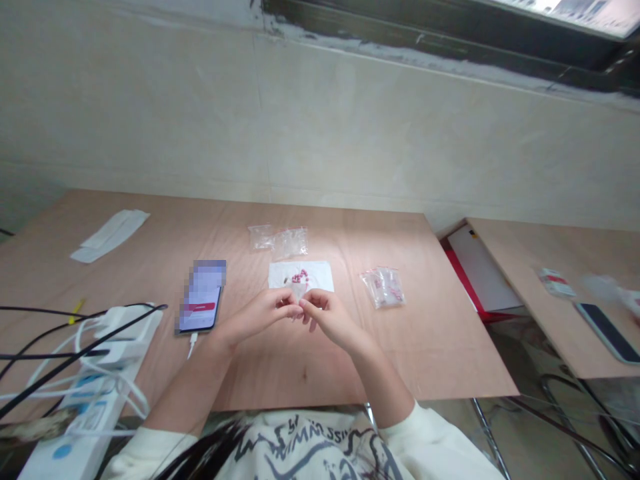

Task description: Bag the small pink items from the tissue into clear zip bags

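My left hand point(277, 310) and my right hand point(323, 313) meet over the table, fingertips pinched together and touching. Something small and pale seems to be between them, too small to make out. Just beyond my fingertips lies a white rectangular sheet or shallow tray point(323, 273), its near edge partly hidden by my hands. Small red bead-like pieces point(300, 276) sit in a loose cluster on it. Clear plastic bags point(291, 243) lie behind the white piece. To the right of my right hand rest more clear bags point(387, 288) with reddish contents.
A phone point(203, 300) with a lit screen and a white cable lies left of my left hand. Further left is a power strip point(107, 373) with tangled cables. White paper strips point(110, 235) lie at the back left. A second table point(550, 253) at right holds another phone point(610, 331).
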A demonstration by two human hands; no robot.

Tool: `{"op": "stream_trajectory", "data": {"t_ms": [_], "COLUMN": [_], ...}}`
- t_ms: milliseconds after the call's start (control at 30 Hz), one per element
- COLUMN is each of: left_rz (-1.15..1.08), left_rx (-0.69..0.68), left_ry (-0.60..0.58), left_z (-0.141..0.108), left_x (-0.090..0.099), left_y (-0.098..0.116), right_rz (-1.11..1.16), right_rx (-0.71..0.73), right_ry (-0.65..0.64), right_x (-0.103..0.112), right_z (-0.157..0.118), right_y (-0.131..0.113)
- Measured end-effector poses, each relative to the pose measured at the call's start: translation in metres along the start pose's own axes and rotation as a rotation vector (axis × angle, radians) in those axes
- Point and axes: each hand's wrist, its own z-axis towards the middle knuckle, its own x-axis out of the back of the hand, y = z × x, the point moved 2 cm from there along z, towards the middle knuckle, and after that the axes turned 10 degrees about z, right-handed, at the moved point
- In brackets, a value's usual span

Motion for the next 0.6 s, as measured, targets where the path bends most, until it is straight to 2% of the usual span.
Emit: {"op": "stream_trajectory", "data": {"t_ms": [267, 433, 600], "left_rz": [-0.05, 0.0, -0.001], "left_rx": [0.007, -0.032, -0.046], "left_ry": [-0.04, -0.013, 0.025], "left_z": [0.005, 0.01, 0.014], "left_x": [0.001, -0.003, -0.01], "left_y": [0.003, -0.003, -0.011], "right_rz": [0.079, 0.132, 0.081], "right_rx": [0.032, -0.015, -0.062], "right_ry": [-0.01, -0.007, 0.029], "right_x": [0.005, 0.004, 0.003], "right_z": [0.009, 0.011, 0.013], "right_y": [0.006, 0.01, 0.009]}}
